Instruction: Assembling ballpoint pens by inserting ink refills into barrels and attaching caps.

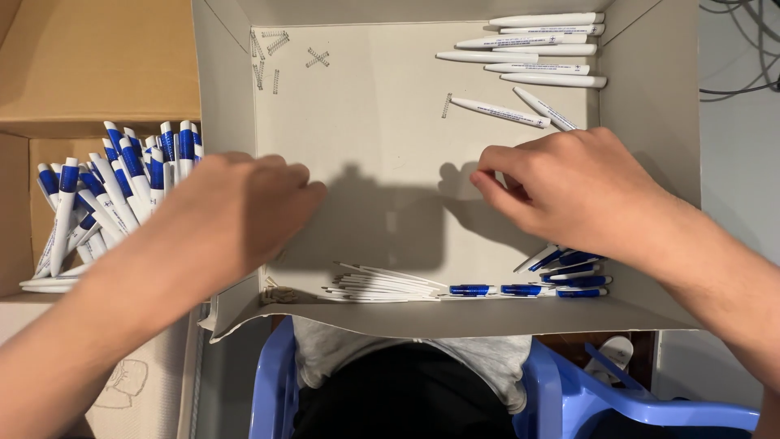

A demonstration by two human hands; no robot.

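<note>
The left hand (244, 207) lies palm down over the left wall of the shallow grey cardboard tray (366, 138), with the fingers (296, 183) pressed together and curled a little onto the tray floor. I cannot tell if they hold anything. The right hand (569, 191) comes in from the right, also palm down, its fingers (491, 183) bent and drawn close at the tips in the middle of the tray; whether they pinch a small part is hidden.

Just near of the right hand, at the near right corner, lies a small heap of blue pen clips (569, 272). To the left of them, along the near wall, is a bundle of thin white ink refills (382, 286). White pen barrels (540, 49) lie in the far right corner, well apart from both hands, and small metal springs (272, 53) are scattered in the far left corner. Outside the tray, to the left, a brown cardboard box (20, 219) holds many finished white and blue pens (114, 187), just beside the left wrist.
</note>
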